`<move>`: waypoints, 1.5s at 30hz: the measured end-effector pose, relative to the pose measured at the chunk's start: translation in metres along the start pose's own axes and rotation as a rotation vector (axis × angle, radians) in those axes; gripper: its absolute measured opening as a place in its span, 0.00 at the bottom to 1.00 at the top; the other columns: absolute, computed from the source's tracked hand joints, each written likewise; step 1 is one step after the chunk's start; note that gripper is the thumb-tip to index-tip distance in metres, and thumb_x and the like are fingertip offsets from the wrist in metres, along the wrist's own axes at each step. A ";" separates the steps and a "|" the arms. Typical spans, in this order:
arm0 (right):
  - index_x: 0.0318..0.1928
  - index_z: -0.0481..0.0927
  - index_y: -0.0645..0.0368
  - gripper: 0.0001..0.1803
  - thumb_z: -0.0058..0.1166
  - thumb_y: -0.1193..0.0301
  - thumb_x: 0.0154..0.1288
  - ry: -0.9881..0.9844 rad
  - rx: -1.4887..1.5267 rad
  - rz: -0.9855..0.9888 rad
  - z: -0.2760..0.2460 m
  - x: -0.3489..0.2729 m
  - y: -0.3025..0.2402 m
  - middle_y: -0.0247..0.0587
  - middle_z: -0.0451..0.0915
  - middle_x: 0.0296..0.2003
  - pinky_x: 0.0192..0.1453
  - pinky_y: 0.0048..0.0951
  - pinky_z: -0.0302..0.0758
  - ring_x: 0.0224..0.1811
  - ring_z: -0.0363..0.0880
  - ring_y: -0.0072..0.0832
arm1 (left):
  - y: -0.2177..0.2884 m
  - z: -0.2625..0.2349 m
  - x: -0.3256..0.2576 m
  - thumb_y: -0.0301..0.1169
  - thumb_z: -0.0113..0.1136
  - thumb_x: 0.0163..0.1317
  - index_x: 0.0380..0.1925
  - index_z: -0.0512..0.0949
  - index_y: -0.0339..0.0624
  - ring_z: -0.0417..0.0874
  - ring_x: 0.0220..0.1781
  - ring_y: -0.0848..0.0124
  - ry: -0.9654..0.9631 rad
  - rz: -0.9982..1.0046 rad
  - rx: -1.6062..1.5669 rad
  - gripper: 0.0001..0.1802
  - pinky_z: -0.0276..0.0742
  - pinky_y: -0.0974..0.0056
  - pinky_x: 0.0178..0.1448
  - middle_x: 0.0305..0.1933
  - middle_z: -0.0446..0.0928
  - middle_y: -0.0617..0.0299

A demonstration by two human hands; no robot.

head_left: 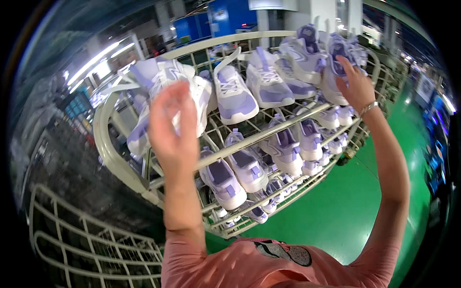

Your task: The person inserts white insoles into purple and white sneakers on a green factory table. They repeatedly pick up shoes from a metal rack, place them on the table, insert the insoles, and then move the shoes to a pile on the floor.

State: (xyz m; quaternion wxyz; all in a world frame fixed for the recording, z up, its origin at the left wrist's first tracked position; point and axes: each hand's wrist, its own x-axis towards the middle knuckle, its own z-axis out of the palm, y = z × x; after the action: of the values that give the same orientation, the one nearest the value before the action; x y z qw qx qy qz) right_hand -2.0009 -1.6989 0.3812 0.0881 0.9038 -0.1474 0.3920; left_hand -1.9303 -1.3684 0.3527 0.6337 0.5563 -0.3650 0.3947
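Note:
My right hand [356, 86] is at a white and lavender sneaker [331, 79] at the right end of the rack's top tier. Its index finger and thumb are apart at the side of the shoe's opening, and I cannot tell whether they press on it. Blurred by motion, my left hand [170, 122] is raised in front of the sneakers at the left end [163, 77]. A gap shows between its thumb and fingers, with nothing visible in it. Between the hands, more sneakers of the same kind, such as a lavender-toed one [235, 96], rest toe toward me.
The cream metal rack [108, 144] has lower tiers holding several more sneakers [223, 182]. Another wire rack [91, 235] stands at the lower left. Green floor [317, 221] runs along the right, with machines or shelving [437, 139] beyond it.

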 end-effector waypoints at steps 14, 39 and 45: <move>0.43 0.67 0.66 0.29 0.53 0.53 0.49 -0.442 0.352 -0.362 0.076 0.111 0.039 0.55 0.72 0.38 0.46 0.33 0.66 0.43 0.71 0.44 | -0.146 -0.096 0.240 0.38 0.46 0.47 0.45 0.70 0.38 0.73 0.47 0.54 -0.550 -0.330 1.815 0.24 0.68 0.57 0.50 0.44 0.72 0.47; 0.39 0.74 0.63 0.25 0.55 0.55 0.46 -0.176 0.447 -0.152 0.061 0.087 0.061 0.47 0.77 0.32 0.41 0.29 0.69 0.35 0.75 0.35 | -0.176 -0.122 0.266 0.37 0.41 0.52 0.40 0.72 0.34 0.73 0.42 0.60 -1.109 -0.288 1.855 0.21 0.67 0.61 0.44 0.42 0.72 0.49; 0.37 0.75 0.63 0.14 0.54 0.67 0.53 -0.025 1.340 0.121 0.023 0.052 0.091 0.33 0.76 0.29 0.32 0.17 0.68 0.28 0.71 0.16 | -0.058 -0.069 0.256 0.31 0.45 0.49 0.36 0.73 0.31 0.75 0.30 0.68 -0.728 -0.373 1.468 0.17 0.68 0.64 0.29 0.31 0.75 0.54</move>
State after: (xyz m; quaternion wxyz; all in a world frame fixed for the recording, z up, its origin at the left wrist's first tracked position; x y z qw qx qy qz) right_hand -1.9816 -1.8011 0.4078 -0.5157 0.7576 0.0764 0.3926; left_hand -1.7676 -1.2802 0.5514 0.0081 0.9712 -0.0992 0.2165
